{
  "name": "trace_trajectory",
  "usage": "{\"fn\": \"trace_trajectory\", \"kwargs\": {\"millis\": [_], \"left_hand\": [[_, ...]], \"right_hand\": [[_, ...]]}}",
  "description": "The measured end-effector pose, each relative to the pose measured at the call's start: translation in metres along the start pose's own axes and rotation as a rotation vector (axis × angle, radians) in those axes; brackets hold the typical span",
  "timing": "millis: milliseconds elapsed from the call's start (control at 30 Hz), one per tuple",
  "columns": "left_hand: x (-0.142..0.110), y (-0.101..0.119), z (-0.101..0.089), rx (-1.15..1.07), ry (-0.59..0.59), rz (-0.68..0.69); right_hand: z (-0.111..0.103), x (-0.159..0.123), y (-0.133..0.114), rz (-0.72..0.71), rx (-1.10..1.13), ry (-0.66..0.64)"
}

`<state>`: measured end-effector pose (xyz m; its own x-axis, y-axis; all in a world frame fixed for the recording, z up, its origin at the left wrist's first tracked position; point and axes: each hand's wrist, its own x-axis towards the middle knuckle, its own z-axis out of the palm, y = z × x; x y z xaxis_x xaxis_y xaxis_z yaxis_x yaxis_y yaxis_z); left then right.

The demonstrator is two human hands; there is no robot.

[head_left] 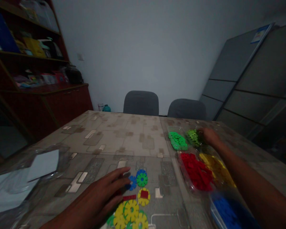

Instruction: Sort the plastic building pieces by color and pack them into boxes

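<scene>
Just left of the clear plastic tray (pixel 178 159), a small group of snap-together plastic wheels (pixel 131 210) lies on the patterned surface (pixel 124 140). The blue, green and yellow toothed wheels sit close together, with a red square (pixel 144 194) seated on one yellow wheel and a red bar (pixel 129 197) beside it. Only this group is out so far; far more pieces remain in the tray, as a green heap (pixel 177 141), a red heap (pixel 196 171), a yellow heap (pixel 216 168) and a blue heap (pixel 226 211). The right hand (pixel 211 136) is at the tray's far end, its fingers on a green lattice piece (pixel 193 137), but whether that grip is clenched on it cannot be told. The left hand (pixel 95 197) is released, fingers spread, their tips just beside a blue wheel (pixel 132 183). The frame's edge cuts off the lowest wheels, the blue heap is blurred, and the left hand hides whatever lies beneath it.
</scene>
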<state>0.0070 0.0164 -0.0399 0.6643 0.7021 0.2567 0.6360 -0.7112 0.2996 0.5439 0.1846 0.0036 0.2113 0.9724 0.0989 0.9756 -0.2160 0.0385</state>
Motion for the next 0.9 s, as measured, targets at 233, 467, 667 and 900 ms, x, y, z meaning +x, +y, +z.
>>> {"fn": "trace_trajectory", "kwargs": {"millis": [233,467,667,900], "left_hand": [[0.002,-0.002,0.000,-0.026,-0.035,-0.014],[0.004,0.003,-0.003,-0.070,-0.047,-0.029],[0.004,0.004,-0.005,-0.046,-0.078,-0.042],[0.001,0.003,-0.005,-0.062,-0.035,-0.022]], "right_hand": [[-0.016,-0.003,0.027,-0.004,0.008,0.018],[0.001,-0.018,0.029,0.001,-0.011,-0.053],[-0.004,-0.017,0.029,0.036,-0.019,0.054],[-0.006,-0.021,0.030,0.083,-0.019,0.160]]}}
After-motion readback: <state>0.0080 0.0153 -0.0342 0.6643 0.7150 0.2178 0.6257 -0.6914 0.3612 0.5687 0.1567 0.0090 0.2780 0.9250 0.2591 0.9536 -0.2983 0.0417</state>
